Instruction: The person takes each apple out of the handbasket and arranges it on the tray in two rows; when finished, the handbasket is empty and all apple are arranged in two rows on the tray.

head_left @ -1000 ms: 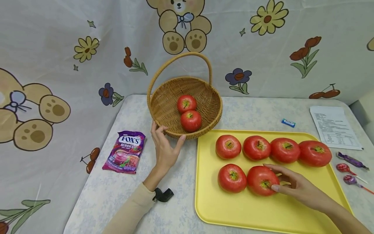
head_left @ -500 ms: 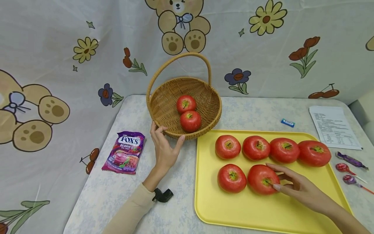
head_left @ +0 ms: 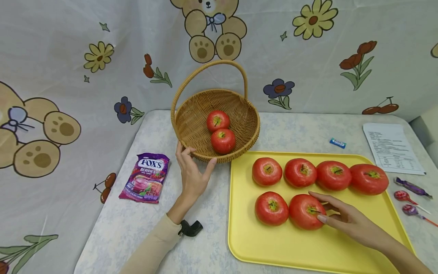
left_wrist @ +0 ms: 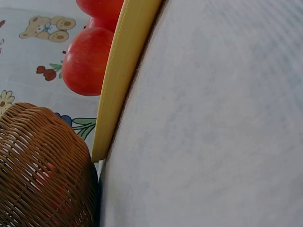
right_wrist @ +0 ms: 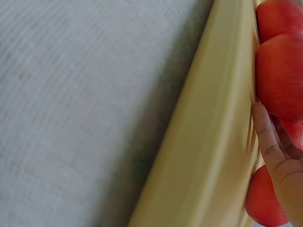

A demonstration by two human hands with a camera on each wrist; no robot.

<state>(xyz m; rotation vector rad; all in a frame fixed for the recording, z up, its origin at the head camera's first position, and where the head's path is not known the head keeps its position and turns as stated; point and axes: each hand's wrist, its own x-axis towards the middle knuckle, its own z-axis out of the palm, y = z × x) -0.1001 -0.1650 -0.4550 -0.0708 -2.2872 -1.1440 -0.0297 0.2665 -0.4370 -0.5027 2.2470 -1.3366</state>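
Observation:
In the head view my left hand holds the lower left rim of a wicker basket, fingers at its side and thumb at its front. Two red apples lie in the basket, which is tilted to show its inside. My right hand grips the right side of a red apple between thumb and fingers. This apple sits on a yellow tray, beside another apple. Behind them several more apples stand in a row. The right wrist view shows my right fingers near the apples; the left one shows no hand.
A purple candy bag lies left of my left hand. Right of the tray are two lollipops, a purple-wrapped sweet and a printed sheet. A small blue candy lies behind it. A patterned cloth hangs at the back.
The gripped apple tilted and shifted slightly up and right, then came back down and left with my right hand. My left hand and the basket stayed in place.

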